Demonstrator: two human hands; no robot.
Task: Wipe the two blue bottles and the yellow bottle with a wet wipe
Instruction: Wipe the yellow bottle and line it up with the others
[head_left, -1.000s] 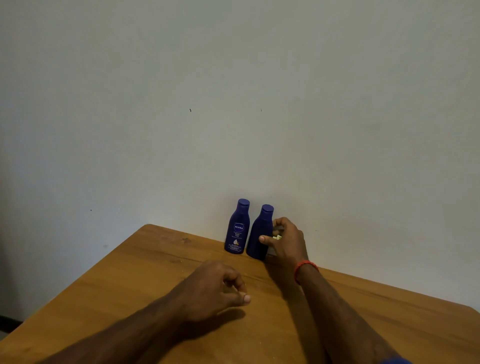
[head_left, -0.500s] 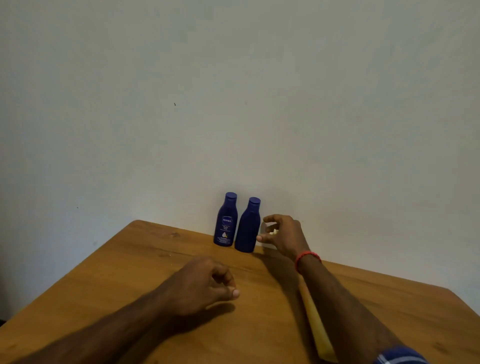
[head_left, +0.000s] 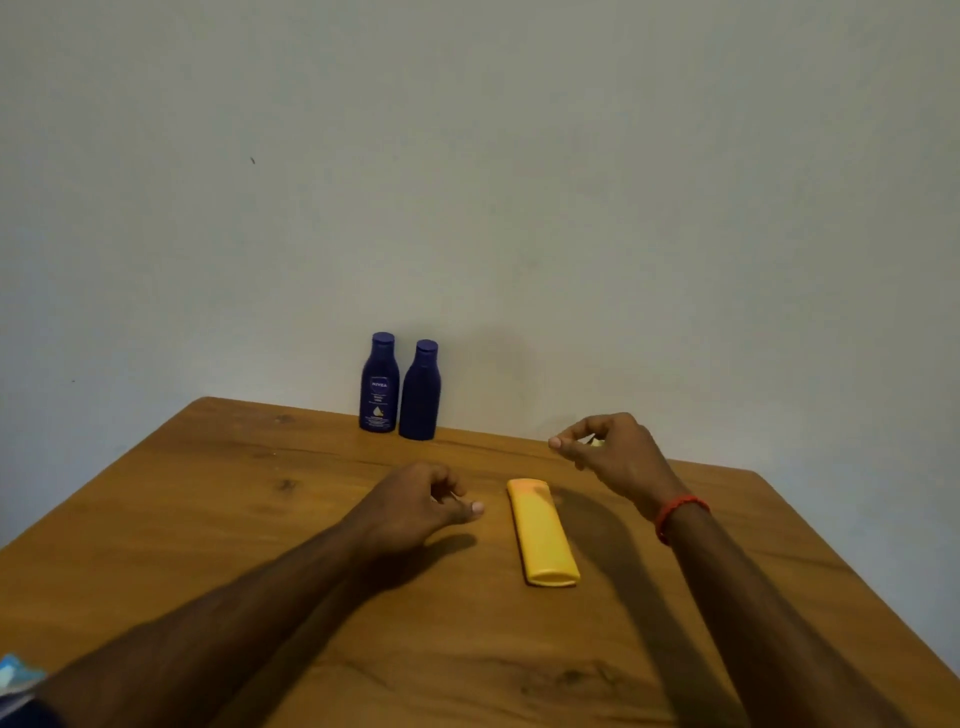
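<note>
One blue bottle (head_left: 420, 392) freed; right hand (head_left: 618, 457) (pinching wipe (head_left: 596, 442)) withdrawn near yellow bottle (head_left: 543, 530).

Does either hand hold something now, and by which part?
The right hand grips a small pale wad, likely the wet wipe, bunched inside its curled fingers; only a bit shows. The left hand is curled and holds nothing visible.
</note>
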